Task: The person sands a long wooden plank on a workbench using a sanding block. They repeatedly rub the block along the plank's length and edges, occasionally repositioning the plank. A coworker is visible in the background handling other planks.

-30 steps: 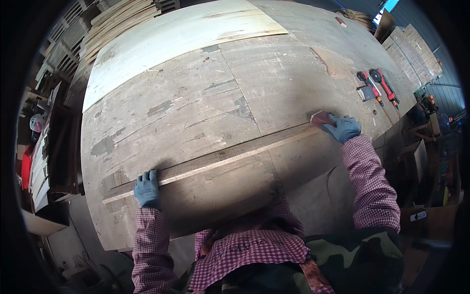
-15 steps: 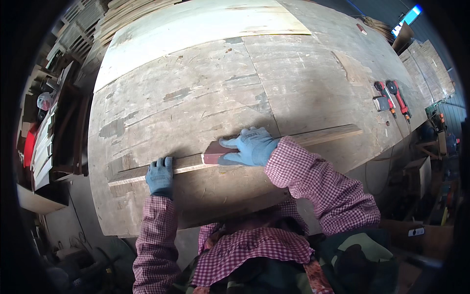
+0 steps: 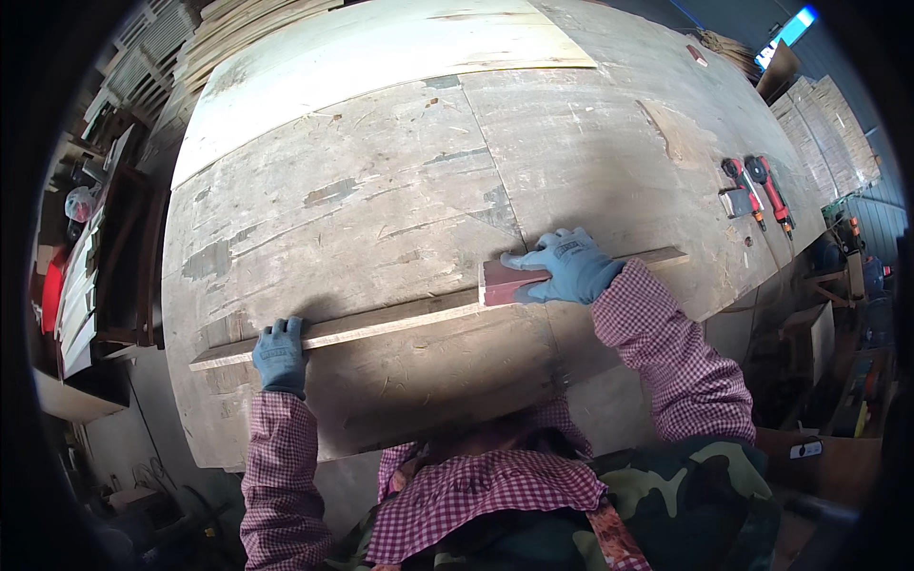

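Note:
A long, narrow wooden strip (image 3: 400, 322) lies across the near part of the worktable. Close to its left end, my left hand (image 3: 280, 356), in a blue-grey glove, is closed over the strip with the fingers on the far side. My right hand (image 3: 574, 267), gloved alike, grips a sanding block (image 3: 507, 284) with dark red faces and a pale end. That block rests on the strip, right of its middle. The right part of the strip passes behind my right hand and shows again beyond it.
The worn plywood worktable (image 3: 381, 209) has seams and dark patches. A pale plywood sheet (image 3: 400, 48) covers its far left. Two red-and-black power tools (image 3: 762, 195) lie at the right edge. Another dark red block (image 3: 697, 55) sits far right. Stacked timber (image 3: 243, 33) stands beyond the far left edge.
My right hand and the sanding block have slid right along the strip. My left hand and the strip appear slightly lower and further left, with the whole view shifted a little.

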`<state>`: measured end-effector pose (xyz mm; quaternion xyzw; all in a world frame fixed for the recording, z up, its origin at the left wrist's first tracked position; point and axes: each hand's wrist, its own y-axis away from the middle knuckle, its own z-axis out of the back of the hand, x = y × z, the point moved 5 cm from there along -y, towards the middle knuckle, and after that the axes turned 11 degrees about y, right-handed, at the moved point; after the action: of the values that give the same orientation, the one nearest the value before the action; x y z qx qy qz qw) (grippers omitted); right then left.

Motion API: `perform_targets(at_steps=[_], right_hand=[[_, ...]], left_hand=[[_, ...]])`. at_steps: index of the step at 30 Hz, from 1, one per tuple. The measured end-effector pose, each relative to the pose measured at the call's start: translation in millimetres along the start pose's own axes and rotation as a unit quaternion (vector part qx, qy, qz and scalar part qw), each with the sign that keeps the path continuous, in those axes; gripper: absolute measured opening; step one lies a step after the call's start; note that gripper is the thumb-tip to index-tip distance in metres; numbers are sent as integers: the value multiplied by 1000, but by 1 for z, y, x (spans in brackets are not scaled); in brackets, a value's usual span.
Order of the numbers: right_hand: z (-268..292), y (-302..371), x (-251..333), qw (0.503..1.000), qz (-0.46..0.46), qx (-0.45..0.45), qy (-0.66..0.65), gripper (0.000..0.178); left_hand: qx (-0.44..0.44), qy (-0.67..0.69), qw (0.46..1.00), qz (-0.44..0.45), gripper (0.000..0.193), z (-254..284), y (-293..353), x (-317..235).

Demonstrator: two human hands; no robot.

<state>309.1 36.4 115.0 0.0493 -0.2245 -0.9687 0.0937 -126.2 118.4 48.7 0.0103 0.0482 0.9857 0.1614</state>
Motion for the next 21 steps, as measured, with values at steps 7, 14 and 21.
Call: perform_targets(at_steps=[7, 14, 21], right_hand=[[-21, 42, 40, 909, -123, -399, 22, 68], [-48, 67, -7, 883, -187, -424, 77, 70], [-113, 132, -179, 869, -449, -210, -1, 66]], left_hand=[[96, 64, 993, -40, 36, 22, -28, 13], [73, 87, 985, -127, 41, 9, -35, -38], [69, 76, 987, -125, 41, 10, -33, -50]])
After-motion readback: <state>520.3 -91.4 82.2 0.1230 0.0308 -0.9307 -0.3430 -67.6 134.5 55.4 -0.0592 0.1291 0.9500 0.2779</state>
